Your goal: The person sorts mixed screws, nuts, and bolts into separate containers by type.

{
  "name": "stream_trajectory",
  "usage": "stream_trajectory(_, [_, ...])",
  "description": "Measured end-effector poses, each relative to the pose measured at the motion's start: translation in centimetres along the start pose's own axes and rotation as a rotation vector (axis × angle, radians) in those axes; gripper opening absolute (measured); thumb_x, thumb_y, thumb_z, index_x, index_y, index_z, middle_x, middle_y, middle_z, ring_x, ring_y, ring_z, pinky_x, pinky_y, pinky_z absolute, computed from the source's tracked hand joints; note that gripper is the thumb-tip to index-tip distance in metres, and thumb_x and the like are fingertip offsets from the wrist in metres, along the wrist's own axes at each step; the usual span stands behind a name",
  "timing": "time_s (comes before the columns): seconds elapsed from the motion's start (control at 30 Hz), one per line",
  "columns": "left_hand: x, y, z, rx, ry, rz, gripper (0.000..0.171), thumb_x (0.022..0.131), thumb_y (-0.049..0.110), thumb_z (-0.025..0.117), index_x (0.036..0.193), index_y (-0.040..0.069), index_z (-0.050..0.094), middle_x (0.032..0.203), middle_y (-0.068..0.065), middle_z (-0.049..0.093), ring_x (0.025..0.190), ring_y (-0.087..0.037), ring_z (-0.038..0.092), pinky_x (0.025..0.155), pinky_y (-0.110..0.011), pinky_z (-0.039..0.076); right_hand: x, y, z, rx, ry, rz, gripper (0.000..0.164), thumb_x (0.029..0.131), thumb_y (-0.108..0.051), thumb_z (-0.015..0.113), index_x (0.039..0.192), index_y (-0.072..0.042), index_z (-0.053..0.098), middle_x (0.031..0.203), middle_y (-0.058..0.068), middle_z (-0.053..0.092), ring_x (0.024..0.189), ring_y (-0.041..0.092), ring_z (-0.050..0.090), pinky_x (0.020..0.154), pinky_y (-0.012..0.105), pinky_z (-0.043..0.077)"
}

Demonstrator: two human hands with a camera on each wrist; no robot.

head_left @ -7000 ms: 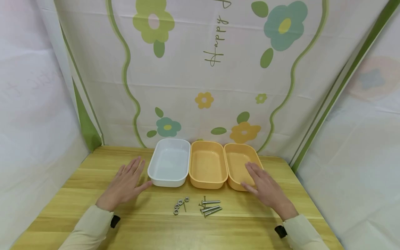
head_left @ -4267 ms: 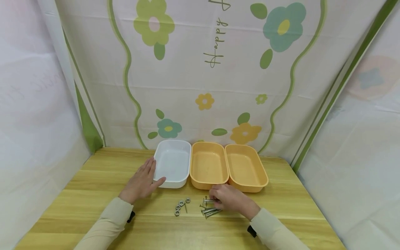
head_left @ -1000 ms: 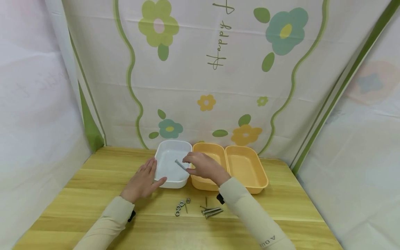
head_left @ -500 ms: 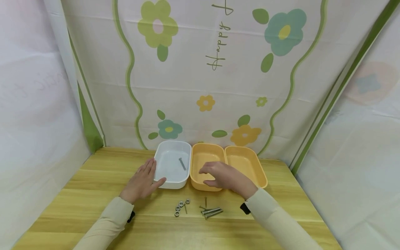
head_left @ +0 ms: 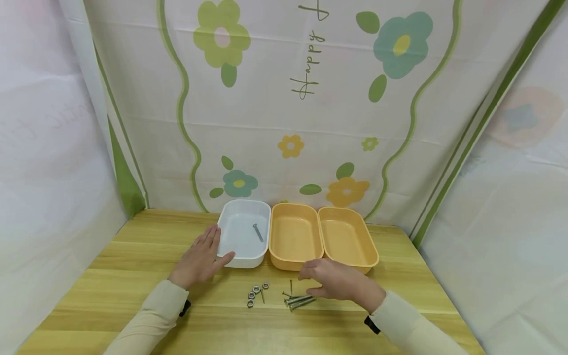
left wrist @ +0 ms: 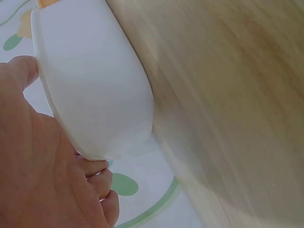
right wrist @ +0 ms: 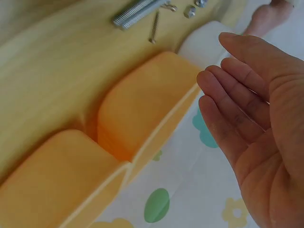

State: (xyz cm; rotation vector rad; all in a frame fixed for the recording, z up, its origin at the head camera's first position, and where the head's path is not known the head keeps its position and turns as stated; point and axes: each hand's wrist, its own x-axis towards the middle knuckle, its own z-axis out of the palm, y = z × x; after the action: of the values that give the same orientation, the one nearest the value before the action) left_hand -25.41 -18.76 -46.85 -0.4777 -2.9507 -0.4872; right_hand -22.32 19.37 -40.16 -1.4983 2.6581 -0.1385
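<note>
My left hand (head_left: 199,259) lies with fairly straight fingers along the left side of the white tray (head_left: 235,234), the thumb near its front corner. The left wrist view has the thumb (left wrist: 23,70) touching the tray rim, with some fingertips hidden behind it. One silver bolt (head_left: 258,232) lies inside the tray. My right hand (head_left: 339,281) hovers over the right end of a small pile of silver bolts (head_left: 299,302), with nothing in it. Thin brass-coloured screws (head_left: 291,287) lie beside the pile. Left of these are several hex nuts (head_left: 251,296) and another thin screw (head_left: 263,296).
Two yellow trays, a middle one (head_left: 295,231) and a right one (head_left: 348,236), stand side by side right of the white tray. Behind them hangs a flowered cloth (head_left: 244,108), and cloth also closes both sides. Everything stands on a wood-grain table (head_left: 222,330).
My right hand took a bolt from the pile, carried it over the white tray and let go of it there. Since then it has moved back right, to the bolts. The left hand stays at the tray.
</note>
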Motion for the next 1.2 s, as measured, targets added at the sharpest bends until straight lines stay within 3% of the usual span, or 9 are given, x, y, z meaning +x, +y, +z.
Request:
stream_trajectory(0.17, [0.0, -0.1, 0.0, 0.007, 0.004, 0.002, 0.094, 0.107, 0.058, 0.048, 0.159, -0.016, 0.025, 0.17, -0.033, 0.023, 0.159, -0.05, 0.024, 0.129, -0.063, 0.026, -0.7, -0.3, 1.7, 0.018, -0.04, 0.008, 0.026, 0.095, -0.018, 0.08, 0.12, -0.012, 0.076, 0.118, -0.002, 0.074, 0.109, 0.009, 0.071, 0.086, 0.018, 0.059])
stream_trajectory(0.4, [0.0, 0.0, 0.0, 0.0, -0.004, -0.001, 0.094, 0.107, 0.059, 0.047, 0.16, -0.016, 0.024, 0.17, -0.033, 0.023, 0.159, -0.05, 0.024, 0.129, -0.064, 0.025, -0.9, -0.2, 3.9, 0.004, -0.02, -0.055, 0.018, 0.092, -0.015, 0.08, 0.11, -0.013, 0.078, 0.107, -0.004, 0.076, 0.095, 0.0, 0.068, 0.079, 0.009, 0.053])
stream_trajectory(0.7, [0.1, -0.1, 0.1, 0.001, -0.002, 0.001, 0.094, 0.107, 0.058, 0.048, 0.159, -0.017, 0.024, 0.17, -0.034, 0.023, 0.159, -0.05, 0.024, 0.129, -0.064, 0.025, -0.8, 0.1, 5.6, -0.005, -0.018, -0.016, 0.017, 0.093, -0.018, 0.081, 0.11, -0.016, 0.078, 0.11, -0.008, 0.075, 0.1, -0.003, 0.067, 0.085, 0.01, 0.054])
stream_trajectory(0.93, [0.2, -0.1, 0.2, 0.007, -0.004, 0.0, 0.094, 0.107, 0.058, 0.048, 0.159, -0.016, 0.025, 0.17, -0.033, 0.023, 0.159, -0.05, 0.024, 0.129, -0.064, 0.026, -0.6, 0.1, 6.1, -0.016, -0.004, -0.031, 0.01, 0.09, -0.014, 0.082, 0.094, -0.018, 0.073, 0.091, -0.011, 0.066, 0.08, -0.008, 0.054, 0.069, 0.005, 0.046])
stream_trajectory(1.07, [0.2, -0.1, 0.1, 0.007, -0.006, -0.001, 0.094, 0.107, 0.058, 0.048, 0.159, -0.016, 0.024, 0.17, -0.033, 0.023, 0.159, -0.05, 0.024, 0.129, -0.064, 0.026, -0.4, 0.0, 6.3, 0.008, -0.007, -0.031, 0.019, 0.085, -0.009, 0.08, 0.081, -0.019, 0.065, 0.078, -0.014, 0.054, 0.068, -0.008, 0.041, 0.058, 0.006, 0.036])
stream_trajectory(1.2, [0.1, -0.1, 0.1, 0.002, -0.008, -0.002, 0.094, 0.107, 0.058, 0.048, 0.159, -0.016, 0.024, 0.17, -0.033, 0.022, 0.159, -0.05, 0.024, 0.129, -0.064, 0.026, -0.4, -0.1, 6.6, 0.055, -0.013, -0.015, 0.022, 0.078, -0.007, 0.078, 0.076, -0.02, 0.06, 0.073, -0.016, 0.048, 0.065, -0.008, 0.039, 0.054, 0.006, 0.032])
